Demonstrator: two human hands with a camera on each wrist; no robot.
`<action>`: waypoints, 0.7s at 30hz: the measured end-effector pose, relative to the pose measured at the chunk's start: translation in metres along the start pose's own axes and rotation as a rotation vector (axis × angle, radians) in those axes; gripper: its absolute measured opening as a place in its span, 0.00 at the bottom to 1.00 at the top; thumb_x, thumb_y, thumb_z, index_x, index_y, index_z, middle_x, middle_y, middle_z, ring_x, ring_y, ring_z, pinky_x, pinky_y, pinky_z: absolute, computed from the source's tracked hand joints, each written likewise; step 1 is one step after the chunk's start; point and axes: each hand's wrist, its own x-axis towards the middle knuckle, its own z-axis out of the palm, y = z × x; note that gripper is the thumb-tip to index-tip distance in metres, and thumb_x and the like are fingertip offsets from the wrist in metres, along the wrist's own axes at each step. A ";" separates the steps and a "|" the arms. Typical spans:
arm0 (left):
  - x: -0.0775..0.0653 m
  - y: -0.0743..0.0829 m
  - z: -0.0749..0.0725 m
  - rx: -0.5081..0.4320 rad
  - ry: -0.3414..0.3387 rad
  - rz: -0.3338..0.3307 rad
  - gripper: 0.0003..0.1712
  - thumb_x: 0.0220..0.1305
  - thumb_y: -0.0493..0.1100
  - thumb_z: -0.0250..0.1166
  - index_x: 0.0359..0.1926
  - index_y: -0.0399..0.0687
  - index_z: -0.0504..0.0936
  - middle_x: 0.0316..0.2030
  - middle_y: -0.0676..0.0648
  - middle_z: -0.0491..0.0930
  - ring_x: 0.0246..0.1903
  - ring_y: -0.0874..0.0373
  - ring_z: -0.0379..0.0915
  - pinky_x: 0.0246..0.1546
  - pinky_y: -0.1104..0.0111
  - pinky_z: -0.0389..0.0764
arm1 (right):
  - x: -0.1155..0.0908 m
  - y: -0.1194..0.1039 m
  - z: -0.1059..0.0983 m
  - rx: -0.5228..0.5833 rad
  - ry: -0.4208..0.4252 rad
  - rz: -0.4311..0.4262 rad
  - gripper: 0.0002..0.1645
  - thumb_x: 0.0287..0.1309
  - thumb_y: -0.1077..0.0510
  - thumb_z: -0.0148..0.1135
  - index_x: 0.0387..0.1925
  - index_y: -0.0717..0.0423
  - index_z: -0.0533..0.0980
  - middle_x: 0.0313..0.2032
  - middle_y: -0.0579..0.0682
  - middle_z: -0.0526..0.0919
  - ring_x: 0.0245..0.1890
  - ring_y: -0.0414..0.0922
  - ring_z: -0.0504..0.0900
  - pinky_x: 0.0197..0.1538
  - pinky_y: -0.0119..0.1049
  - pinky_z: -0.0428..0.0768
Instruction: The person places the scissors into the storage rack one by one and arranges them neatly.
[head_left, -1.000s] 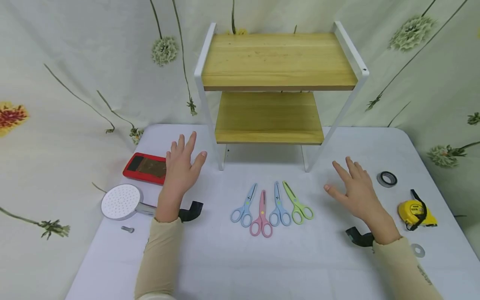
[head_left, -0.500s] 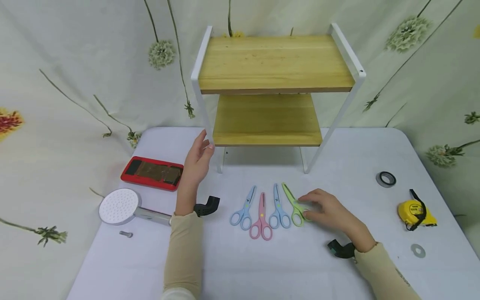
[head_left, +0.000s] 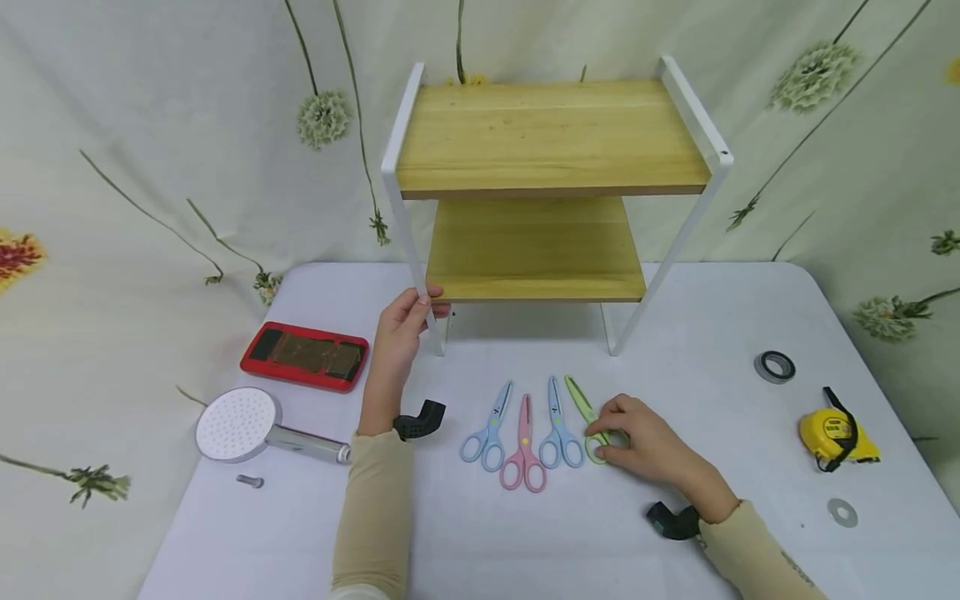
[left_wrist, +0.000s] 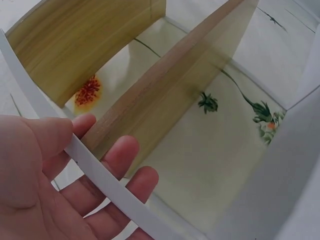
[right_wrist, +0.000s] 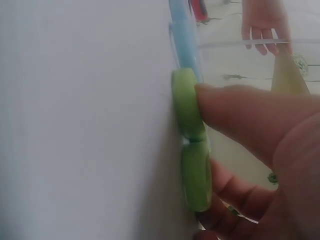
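Head view: at the white-covered table (head_left: 525,542), the person's left hand (head_left: 398,335) is wrapped on the white post (head_left: 407,233) at the left side of a two-tier shelf (head_left: 555,137), right by the corner of its lower board (head_left: 536,254); the left wrist view has the thumb one side of that post, fingers curled round the other. The right hand (head_left: 647,440) pinches the green scissors (head_left: 582,402) at their handles, between thumb and fingers; they're in front of the shelf, at the right end of a row. Leftward along it I see blue scissors (head_left: 557,422), pink scissors (head_left: 525,440) and a second blue pair (head_left: 492,423), points toward the shelf. Off to the left sit a red-rimmed slab (head_left: 303,357), a shower head (head_left: 238,423) and a small bolt (head_left: 250,481); to the right, a tape roll (head_left: 762,367), a yellow tape measure (head_left: 825,433) and a flat washer (head_left: 834,512).
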 end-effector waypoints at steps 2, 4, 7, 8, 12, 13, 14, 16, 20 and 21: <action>0.001 -0.002 -0.001 -0.005 -0.003 0.002 0.19 0.81 0.46 0.50 0.58 0.36 0.77 0.42 0.51 0.84 0.45 0.64 0.80 0.65 0.54 0.72 | 0.001 -0.001 0.002 -0.016 0.011 0.013 0.13 0.50 0.61 0.77 0.40 0.48 0.88 0.39 0.43 0.78 0.42 0.42 0.75 0.46 0.38 0.77; 0.001 -0.003 -0.001 -0.016 -0.003 0.009 0.19 0.81 0.46 0.50 0.57 0.36 0.77 0.37 0.57 0.84 0.45 0.62 0.80 0.65 0.54 0.72 | 0.001 -0.003 0.005 -0.038 0.021 0.028 0.13 0.50 0.61 0.77 0.40 0.48 0.88 0.39 0.43 0.77 0.40 0.41 0.74 0.45 0.37 0.76; 0.001 -0.003 -0.001 -0.030 -0.002 0.021 0.19 0.81 0.45 0.49 0.56 0.35 0.77 0.34 0.60 0.83 0.44 0.60 0.80 0.64 0.53 0.72 | 0.003 -0.006 0.008 -0.072 0.037 0.043 0.14 0.49 0.61 0.76 0.40 0.48 0.88 0.37 0.44 0.77 0.39 0.40 0.72 0.43 0.36 0.74; 0.000 -0.004 -0.001 -0.031 -0.001 0.024 0.19 0.81 0.45 0.49 0.56 0.35 0.77 0.33 0.61 0.83 0.44 0.60 0.80 0.65 0.52 0.71 | 0.003 -0.008 0.008 -0.080 0.042 0.050 0.13 0.49 0.62 0.76 0.40 0.48 0.88 0.37 0.44 0.77 0.38 0.40 0.72 0.42 0.36 0.73; 0.000 -0.005 -0.002 -0.028 0.002 0.025 0.19 0.81 0.45 0.49 0.57 0.35 0.76 0.33 0.61 0.83 0.44 0.61 0.79 0.66 0.49 0.69 | 0.004 -0.010 0.010 -0.085 0.057 0.090 0.12 0.48 0.64 0.74 0.36 0.48 0.88 0.35 0.43 0.78 0.35 0.38 0.71 0.39 0.34 0.72; 0.000 -0.005 -0.002 -0.027 0.002 0.025 0.19 0.81 0.46 0.49 0.57 0.35 0.76 0.33 0.61 0.83 0.44 0.60 0.79 0.66 0.49 0.69 | 0.004 -0.011 0.010 -0.078 0.057 0.101 0.12 0.47 0.64 0.73 0.36 0.47 0.88 0.34 0.43 0.78 0.35 0.38 0.71 0.38 0.33 0.71; 0.000 -0.005 -0.001 -0.029 0.002 0.024 0.19 0.81 0.46 0.49 0.56 0.35 0.76 0.32 0.61 0.83 0.45 0.59 0.79 0.65 0.48 0.68 | 0.004 -0.011 0.010 -0.072 0.055 0.113 0.12 0.47 0.64 0.73 0.35 0.47 0.87 0.34 0.43 0.78 0.34 0.37 0.70 0.38 0.33 0.70; 0.000 -0.005 -0.001 -0.024 0.002 0.019 0.19 0.81 0.46 0.49 0.56 0.36 0.77 0.32 0.62 0.83 0.45 0.58 0.79 0.65 0.48 0.67 | 0.004 -0.011 0.010 -0.057 0.051 0.129 0.13 0.46 0.65 0.72 0.34 0.46 0.87 0.34 0.43 0.79 0.33 0.37 0.69 0.37 0.32 0.70; 0.000 -0.004 -0.001 -0.030 0.003 0.020 0.19 0.81 0.46 0.49 0.56 0.37 0.77 0.32 0.62 0.83 0.45 0.57 0.79 0.64 0.46 0.66 | 0.003 -0.012 0.007 -0.023 0.050 0.147 0.13 0.46 0.66 0.71 0.35 0.47 0.87 0.35 0.45 0.79 0.32 0.36 0.69 0.36 0.31 0.70; 0.000 -0.005 -0.001 -0.026 0.004 0.018 0.19 0.81 0.47 0.49 0.56 0.38 0.77 0.32 0.62 0.83 0.45 0.58 0.79 0.64 0.46 0.66 | 0.003 -0.012 0.006 -0.012 0.052 0.148 0.14 0.45 0.66 0.71 0.35 0.48 0.87 0.36 0.45 0.79 0.32 0.35 0.69 0.36 0.30 0.71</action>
